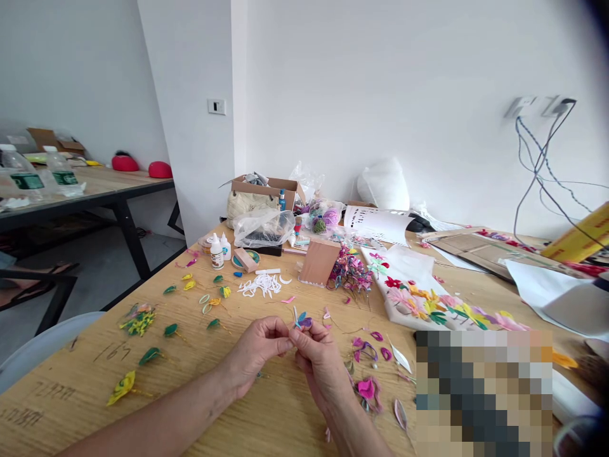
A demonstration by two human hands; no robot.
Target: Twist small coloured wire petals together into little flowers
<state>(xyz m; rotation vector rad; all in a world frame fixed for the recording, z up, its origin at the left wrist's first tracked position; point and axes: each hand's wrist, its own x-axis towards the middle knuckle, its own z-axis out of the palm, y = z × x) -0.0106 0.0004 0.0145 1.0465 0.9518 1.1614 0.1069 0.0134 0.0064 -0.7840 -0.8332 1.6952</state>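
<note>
A small blue-and-purple flower piece [303,321] stands up from the pinched fingers of my right hand [318,355]. Against it, my left hand [259,349] has thumb and forefinger closed at the flower's base; what exactly lies between those fingertips is hidden. Pink and magenta petal pieces [366,388] lie on the wooden table [209,406] beside my right wrist. On the left, green leaves on wire stems [151,356] and a yellow flower piece [122,387] are spread out. White cut strips [261,285] form a pile beyond my hands.
Glue bottles [217,252], a wooden block [244,259] and a brown board [320,261] stand farther back. Beside the board is a heap of coloured yarn pieces [351,271]. Colourful flowers [428,301] lie on a white sheet at right. A blurred patch covers the lower right.
</note>
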